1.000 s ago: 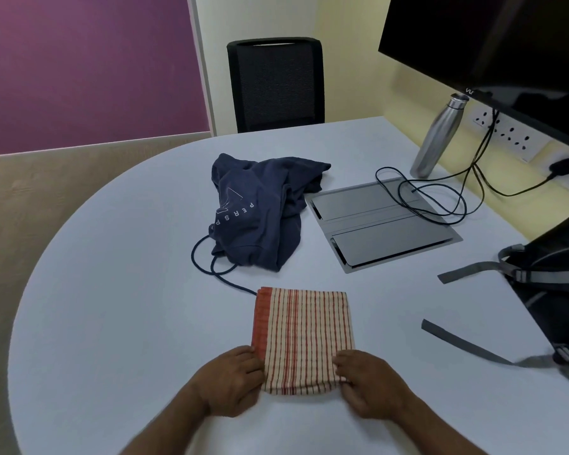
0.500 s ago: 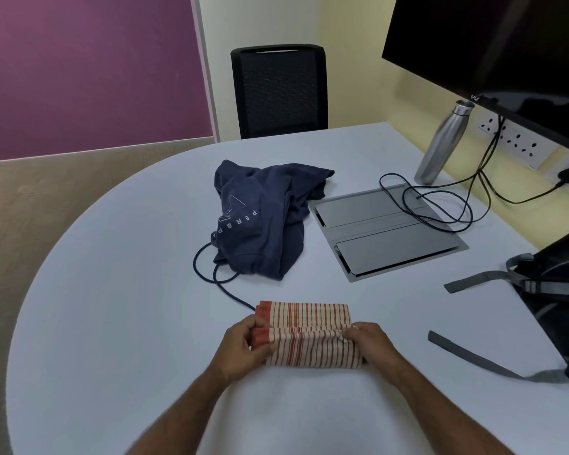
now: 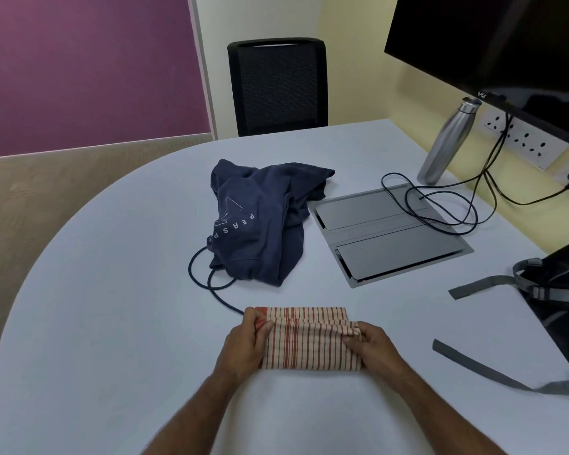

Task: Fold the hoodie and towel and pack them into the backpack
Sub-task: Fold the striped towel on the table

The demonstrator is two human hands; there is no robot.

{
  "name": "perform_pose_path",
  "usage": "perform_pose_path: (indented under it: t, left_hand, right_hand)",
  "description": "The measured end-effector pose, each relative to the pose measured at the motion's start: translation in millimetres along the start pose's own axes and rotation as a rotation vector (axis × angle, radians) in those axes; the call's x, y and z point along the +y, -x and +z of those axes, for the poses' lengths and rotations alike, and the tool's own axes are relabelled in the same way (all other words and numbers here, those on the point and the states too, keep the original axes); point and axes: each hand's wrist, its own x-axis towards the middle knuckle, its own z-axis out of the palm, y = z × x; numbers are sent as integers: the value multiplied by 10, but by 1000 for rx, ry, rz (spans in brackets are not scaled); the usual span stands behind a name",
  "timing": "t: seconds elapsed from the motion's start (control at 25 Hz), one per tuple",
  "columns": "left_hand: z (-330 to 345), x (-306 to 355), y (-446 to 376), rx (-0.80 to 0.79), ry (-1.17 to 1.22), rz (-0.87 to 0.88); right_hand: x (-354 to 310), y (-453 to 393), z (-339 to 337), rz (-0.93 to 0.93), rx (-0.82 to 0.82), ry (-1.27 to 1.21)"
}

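Folded over since a second ago: cream red-striped cotton towel (image 3: 309, 343), near edge now doubled forward on round white table (image 3: 112, 323).
Pinched at its ends by left hand (image 3: 243, 346) and right hand (image 3: 375, 348); beyond, crumpled navy hoodie (image 3: 260, 221); far right, black grey-strapped backpack (image 3: 562, 290).

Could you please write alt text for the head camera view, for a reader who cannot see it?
A person's left hand and right hand pinch the ends of a red-striped towel, folding it on a white table. Behind it lies a crumpled navy hoodie; a black backpack sits at the right edge.
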Motion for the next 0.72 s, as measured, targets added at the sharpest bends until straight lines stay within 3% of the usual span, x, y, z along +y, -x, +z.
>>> perform_pose_path:
  t: [0.24, 0.4, 0.52, 0.72]
  left_hand:
    - [-39, -21, -49, -24, 90, -58]
    - [-88, -84, -7, -84, 150, 27]
    - [-65, -101, -41, -52, 28, 165]
    - [-58, -14, -123, -38, -167, 248]
  right_hand:
    - [-75, -70, 109, -144, 94, 312]
    - [-44, -127, 133, -197, 144, 385]
    - [-66, -118, 156, -215, 209, 381]
    - [-17, -115, 183, -173, 280, 346]
